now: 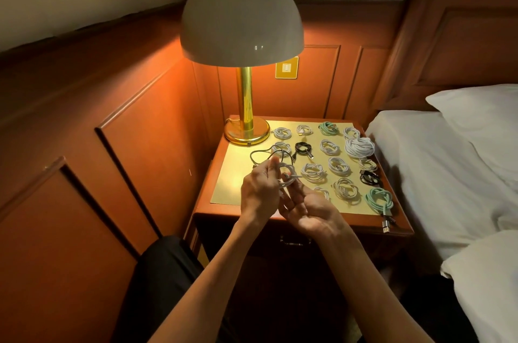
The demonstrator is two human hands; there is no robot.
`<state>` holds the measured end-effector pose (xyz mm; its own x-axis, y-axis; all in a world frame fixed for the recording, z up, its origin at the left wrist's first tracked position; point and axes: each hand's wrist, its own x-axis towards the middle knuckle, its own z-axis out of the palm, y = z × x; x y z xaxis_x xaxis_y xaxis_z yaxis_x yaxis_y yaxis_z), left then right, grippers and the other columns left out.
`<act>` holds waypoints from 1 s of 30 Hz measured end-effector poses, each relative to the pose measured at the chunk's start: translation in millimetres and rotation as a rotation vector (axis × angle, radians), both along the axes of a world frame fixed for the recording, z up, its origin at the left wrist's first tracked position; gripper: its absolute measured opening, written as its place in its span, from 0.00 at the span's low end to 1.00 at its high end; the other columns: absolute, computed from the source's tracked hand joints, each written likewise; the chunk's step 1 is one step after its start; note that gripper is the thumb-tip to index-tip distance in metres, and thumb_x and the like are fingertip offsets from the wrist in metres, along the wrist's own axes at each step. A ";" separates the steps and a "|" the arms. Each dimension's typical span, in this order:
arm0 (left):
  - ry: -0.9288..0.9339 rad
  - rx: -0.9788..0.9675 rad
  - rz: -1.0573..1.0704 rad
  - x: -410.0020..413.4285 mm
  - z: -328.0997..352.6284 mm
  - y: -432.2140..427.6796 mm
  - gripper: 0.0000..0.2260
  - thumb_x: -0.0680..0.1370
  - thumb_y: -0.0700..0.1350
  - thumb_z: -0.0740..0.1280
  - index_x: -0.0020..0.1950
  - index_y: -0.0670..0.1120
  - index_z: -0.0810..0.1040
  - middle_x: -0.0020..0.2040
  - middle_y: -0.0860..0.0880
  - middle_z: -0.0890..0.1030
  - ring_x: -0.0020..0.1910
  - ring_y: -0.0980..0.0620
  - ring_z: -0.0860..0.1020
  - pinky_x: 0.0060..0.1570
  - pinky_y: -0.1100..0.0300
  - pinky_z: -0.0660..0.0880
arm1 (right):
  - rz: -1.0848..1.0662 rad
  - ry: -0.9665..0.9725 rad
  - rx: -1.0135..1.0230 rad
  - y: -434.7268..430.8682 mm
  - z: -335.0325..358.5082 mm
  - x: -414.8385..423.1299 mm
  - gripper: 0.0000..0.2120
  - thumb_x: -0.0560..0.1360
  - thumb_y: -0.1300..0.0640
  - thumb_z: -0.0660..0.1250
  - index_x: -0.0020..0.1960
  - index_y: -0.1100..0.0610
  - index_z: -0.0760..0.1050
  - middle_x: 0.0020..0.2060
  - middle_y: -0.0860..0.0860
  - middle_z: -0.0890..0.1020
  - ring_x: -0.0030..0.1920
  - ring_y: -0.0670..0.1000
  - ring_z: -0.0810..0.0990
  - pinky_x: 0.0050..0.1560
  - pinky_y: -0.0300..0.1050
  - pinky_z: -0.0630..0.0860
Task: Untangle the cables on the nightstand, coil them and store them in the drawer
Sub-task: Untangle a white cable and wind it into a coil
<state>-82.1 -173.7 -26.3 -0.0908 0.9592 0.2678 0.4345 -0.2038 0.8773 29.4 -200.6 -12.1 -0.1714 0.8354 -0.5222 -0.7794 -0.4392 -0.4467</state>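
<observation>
My left hand (259,191) pinches a white cable (288,177) above the front left of the nightstand (232,185). My right hand (308,212) lies palm up just below it, fingers relaxed and touching the cable's loops. A loose dark cable (259,154) trails on the top behind my hands. Several coiled cables lie in rows across the top: white coils (314,173), a black coil (304,148), a big white bundle (359,147) and a mint-green coil (380,200) at the front right. The drawer handle (294,241) shows below the top, and the drawer looks closed.
A brass lamp (246,129) with a dome shade stands at the back left of the nightstand. Wood panelling runs along the left and back. A bed with white sheets (437,174) and pillows is on the right. My dark-clothed knee (165,281) is by the nightstand's front left.
</observation>
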 end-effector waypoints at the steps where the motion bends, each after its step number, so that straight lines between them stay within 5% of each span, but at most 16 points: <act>1: 0.058 0.015 0.035 -0.6 -0.1 0.3 0.20 0.85 0.57 0.53 0.45 0.49 0.78 0.38 0.51 0.82 0.36 0.52 0.80 0.33 0.55 0.74 | 0.028 -0.032 0.014 -0.3 -0.5 2.0 0.12 0.82 0.56 0.61 0.50 0.58 0.83 0.43 0.52 0.87 0.52 0.52 0.81 0.68 0.46 0.70; 4: 0.188 0.093 0.129 0.1 0.3 1.8 0.19 0.85 0.58 0.54 0.44 0.52 0.78 0.38 0.50 0.82 0.36 0.51 0.78 0.32 0.58 0.70 | 0.051 -0.109 0.050 -2.1 1.2 4.6 0.10 0.81 0.59 0.62 0.54 0.60 0.82 0.47 0.54 0.87 0.55 0.55 0.81 0.66 0.51 0.73; 9: 0.361 0.316 0.224 5.3 -2.6 4.4 0.19 0.84 0.58 0.56 0.48 0.49 0.81 0.41 0.51 0.84 0.38 0.52 0.83 0.34 0.56 0.80 | 0.046 -0.026 0.077 -4.9 13.9 10.5 0.16 0.77 0.54 0.64 0.57 0.62 0.81 0.50 0.58 0.84 0.53 0.56 0.80 0.59 0.51 0.76; 12: 0.335 0.352 0.217 7.1 -2.1 7.2 0.18 0.84 0.57 0.59 0.47 0.48 0.81 0.40 0.49 0.83 0.37 0.50 0.82 0.34 0.55 0.80 | 0.080 -0.164 0.126 -1.9 19.3 6.7 0.11 0.71 0.59 0.72 0.52 0.62 0.81 0.47 0.56 0.84 0.47 0.53 0.83 0.46 0.46 0.79; 16: 0.302 0.375 0.190 2.2 -3.8 15.0 0.19 0.83 0.60 0.59 0.45 0.48 0.81 0.39 0.51 0.82 0.36 0.54 0.80 0.33 0.60 0.77 | 0.075 -0.250 0.184 4.7 12.2 4.2 0.13 0.76 0.64 0.68 0.59 0.67 0.79 0.52 0.60 0.85 0.49 0.55 0.85 0.39 0.43 0.83; 20: 0.331 0.392 0.247 4.9 -10.7 18.9 0.17 0.82 0.57 0.63 0.45 0.47 0.83 0.41 0.50 0.82 0.35 0.54 0.79 0.31 0.65 0.73 | 0.171 -0.698 0.269 4.3 9.2 9.1 0.09 0.81 0.63 0.63 0.55 0.67 0.80 0.45 0.60 0.86 0.44 0.57 0.87 0.43 0.49 0.84; 24: 0.204 0.252 0.234 7.3 -15.4 33.1 0.18 0.84 0.54 0.60 0.46 0.45 0.82 0.41 0.48 0.83 0.37 0.53 0.79 0.32 0.67 0.67 | 0.371 -1.111 0.401 -1.1 14.5 5.2 0.11 0.83 0.60 0.63 0.50 0.64 0.81 0.42 0.59 0.86 0.40 0.56 0.87 0.44 0.50 0.85; 30: -0.403 -0.394 0.039 6.4 -0.7 63.2 0.19 0.83 0.56 0.60 0.42 0.44 0.78 0.36 0.48 0.76 0.32 0.53 0.69 0.31 0.59 0.65 | 0.400 -0.985 0.487 -3.6 19.4 3.2 0.10 0.82 0.60 0.64 0.52 0.65 0.80 0.39 0.60 0.84 0.39 0.55 0.85 0.42 0.48 0.84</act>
